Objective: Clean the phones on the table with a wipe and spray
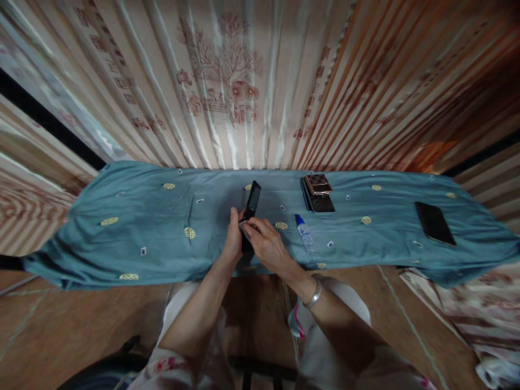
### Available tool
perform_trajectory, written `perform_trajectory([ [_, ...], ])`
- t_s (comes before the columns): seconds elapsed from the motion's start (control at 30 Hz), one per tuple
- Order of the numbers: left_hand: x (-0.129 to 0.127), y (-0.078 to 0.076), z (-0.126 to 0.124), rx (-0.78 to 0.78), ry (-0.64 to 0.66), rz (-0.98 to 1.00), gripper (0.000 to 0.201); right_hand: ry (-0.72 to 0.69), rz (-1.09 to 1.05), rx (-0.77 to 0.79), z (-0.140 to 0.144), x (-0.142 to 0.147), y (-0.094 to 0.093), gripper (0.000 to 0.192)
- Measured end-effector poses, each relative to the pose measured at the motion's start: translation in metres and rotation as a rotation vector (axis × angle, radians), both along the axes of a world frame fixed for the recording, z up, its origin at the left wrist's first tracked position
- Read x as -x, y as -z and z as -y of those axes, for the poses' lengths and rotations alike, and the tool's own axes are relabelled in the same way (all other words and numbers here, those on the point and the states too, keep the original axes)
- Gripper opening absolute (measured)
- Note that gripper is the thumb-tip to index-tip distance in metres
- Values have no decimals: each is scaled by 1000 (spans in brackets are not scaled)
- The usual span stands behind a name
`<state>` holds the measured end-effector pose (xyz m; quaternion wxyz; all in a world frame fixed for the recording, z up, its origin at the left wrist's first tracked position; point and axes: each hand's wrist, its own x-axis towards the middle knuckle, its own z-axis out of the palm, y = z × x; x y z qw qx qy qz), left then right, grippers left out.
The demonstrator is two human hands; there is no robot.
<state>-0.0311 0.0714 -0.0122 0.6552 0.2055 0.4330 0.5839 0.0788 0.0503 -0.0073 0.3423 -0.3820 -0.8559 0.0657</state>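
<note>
A dark flip phone (253, 199) is unfolded above the front middle of the cloth-covered table, its upper half tilted up and away from me. My left hand (233, 236) grips it from the left side, thumb pointing up along its edge. Close against the phone's lower half, my right hand (266, 241) has its fingers bent and pressed together. A small pale edge shows near those fingertips, too small to name. The lower half is mostly hidden by both hands. To the right of my right hand, a clear bottle with a blue cap (304, 233) lies on its side.
A blue-green patterned cloth (162, 249) covers the long narrow table. Behind the bottle lie stacked dark phones or cases (323, 202) with a brown checked wallet-like item (318, 183) on top. A black phone (435, 223) lies far right. Pleated curtains (280, 81) hang behind.
</note>
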Motion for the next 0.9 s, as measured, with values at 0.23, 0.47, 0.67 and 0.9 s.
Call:
perform_trajectory([
  [0.23,10,-16,-1,-29,-37,33,60,-69,-32,-14,16,6,3,30],
  [0.47,17,-20,-4,-14,-59,134,67,-113,4,-27,23,6,0,29],
  [0.67,23,-15,-8,69,-63,181,55,-143,-33,-47,25,6,-4,30],
  [0.9,23,-9,-15,209,-105,294,39,-163,-28,-90,25,5,-8,31],
])
